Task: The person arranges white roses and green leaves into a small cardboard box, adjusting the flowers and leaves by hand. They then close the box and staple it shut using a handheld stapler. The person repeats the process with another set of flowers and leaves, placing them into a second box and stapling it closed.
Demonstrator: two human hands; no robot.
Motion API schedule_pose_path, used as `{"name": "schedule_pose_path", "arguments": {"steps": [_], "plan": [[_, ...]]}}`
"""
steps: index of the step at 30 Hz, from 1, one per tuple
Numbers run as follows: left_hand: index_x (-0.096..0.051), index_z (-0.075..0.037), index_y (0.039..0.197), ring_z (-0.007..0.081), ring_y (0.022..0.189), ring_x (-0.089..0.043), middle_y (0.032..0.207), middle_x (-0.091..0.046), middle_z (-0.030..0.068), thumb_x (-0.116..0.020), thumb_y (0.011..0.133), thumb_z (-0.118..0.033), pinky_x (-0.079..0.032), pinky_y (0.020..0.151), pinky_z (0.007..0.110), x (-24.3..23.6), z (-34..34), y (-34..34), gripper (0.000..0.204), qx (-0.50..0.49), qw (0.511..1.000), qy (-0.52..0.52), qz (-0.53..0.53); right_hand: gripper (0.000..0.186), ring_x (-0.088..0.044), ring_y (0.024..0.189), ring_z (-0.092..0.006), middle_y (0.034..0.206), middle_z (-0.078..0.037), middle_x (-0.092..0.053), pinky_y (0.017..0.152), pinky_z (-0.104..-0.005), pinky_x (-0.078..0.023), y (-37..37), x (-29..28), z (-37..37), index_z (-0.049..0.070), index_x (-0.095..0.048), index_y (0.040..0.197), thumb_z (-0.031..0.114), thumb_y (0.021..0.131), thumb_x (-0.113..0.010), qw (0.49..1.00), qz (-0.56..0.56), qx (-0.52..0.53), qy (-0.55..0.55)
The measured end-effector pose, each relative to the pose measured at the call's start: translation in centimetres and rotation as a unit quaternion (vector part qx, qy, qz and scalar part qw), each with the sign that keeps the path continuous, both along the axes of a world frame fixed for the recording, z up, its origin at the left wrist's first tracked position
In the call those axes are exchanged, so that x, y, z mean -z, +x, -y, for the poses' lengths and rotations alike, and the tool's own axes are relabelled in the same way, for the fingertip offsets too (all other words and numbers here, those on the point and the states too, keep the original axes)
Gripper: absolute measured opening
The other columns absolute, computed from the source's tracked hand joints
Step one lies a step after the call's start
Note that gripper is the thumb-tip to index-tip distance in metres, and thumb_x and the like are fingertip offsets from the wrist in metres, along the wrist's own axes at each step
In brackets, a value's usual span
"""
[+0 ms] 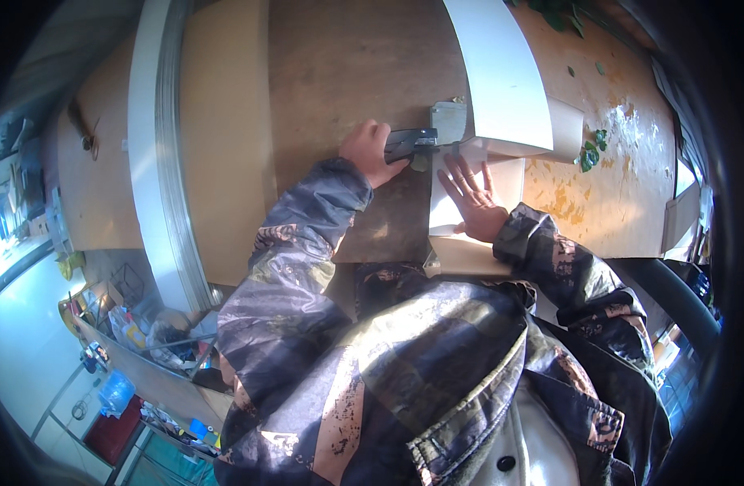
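My left hand (364, 152) is wrapped round a black stapler (404, 144), whose nose points right. That nose meets the left edge of a folded white cardboard piece (445, 202); whether its jaws are pressed together cannot be made out. My right hand (480, 209) lies palm down on the white piece, fingers spread. Just beyond, a wide white strip (505, 73) runs away from me and curves up at its near end. A small grey plate-like thing (449, 120) lies by the stapler's nose on the brown tabletop (347, 81).
To the left, a tall stack of white sheets (168, 162) stands beside a tan board (226, 121). A worn tan surface (582, 206) with green leaves (592, 152) is at the right. Lower left, a bin (137, 348) holds bags and clutter. A dark tube (671, 296) slants at right.
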State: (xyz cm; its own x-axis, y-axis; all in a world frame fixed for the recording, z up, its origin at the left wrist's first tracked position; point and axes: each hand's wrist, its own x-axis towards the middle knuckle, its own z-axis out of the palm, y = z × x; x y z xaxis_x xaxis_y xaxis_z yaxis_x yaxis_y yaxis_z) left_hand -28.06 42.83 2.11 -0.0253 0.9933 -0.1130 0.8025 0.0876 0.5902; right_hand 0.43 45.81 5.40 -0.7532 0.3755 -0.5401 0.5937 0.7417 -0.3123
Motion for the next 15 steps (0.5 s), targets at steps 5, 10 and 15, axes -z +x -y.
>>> {"name": "schedule_pose_path", "arguments": {"steps": [5, 10, 15], "plan": [[-0.061, -0.009, 0.118, 0.0357, 0.106, -0.062, 0.113, -0.06, 0.0129, -0.083, 0.076, -0.026, -0.052, 0.089, 0.048, -0.4, -0.7, 0.4, 0.05, 0.075, 0.992, 0.066, -0.082, 0.123, 0.0, 0.165, -0.034, 0.176, -0.02, -0.007, 0.124, -0.0736, -0.005, 0.0, -0.1, 0.0, 0.004, -0.02, 0.166, 0.034, 0.071, -0.092, 1.0, -0.016, 0.003, 0.011], [-0.061, -0.013, 0.112, 0.0305, 0.102, -0.063, 0.108, -0.062, 0.0075, -0.068, 0.084, -0.013, -0.053, 0.081, 0.048, 0.5, -1.6, 1.7, 0.029, 0.087, 0.963, 0.085, -0.24, 0.123, -0.001, 0.165, -0.0334, 0.176, -0.019, -0.008, 0.124, -0.0733, -0.006, 0.0, -0.4, 0.0, 0.004, -0.021, 0.166, 0.034, 0.07, -0.092, 1.0, -0.01, 0.008, 0.003], [-0.06, -0.014, 0.107, 0.0306, 0.095, -0.068, 0.096, -0.067, 0.0076, -0.061, 0.089, -0.011, -0.055, 0.076, 0.047, 1.4, -2.6, 2.0, 0.019, 0.099, 0.958, 0.008, -0.27, 0.123, 0.0, 0.165, -0.0324, 0.176, -0.017, -0.007, 0.124, -0.0728, -0.006, 0.2, 0.5, 0.0, 0.006, -0.021, 0.167, 0.036, 0.07, -0.091, 1.0, -0.008, 0.004, 0.005]]}}
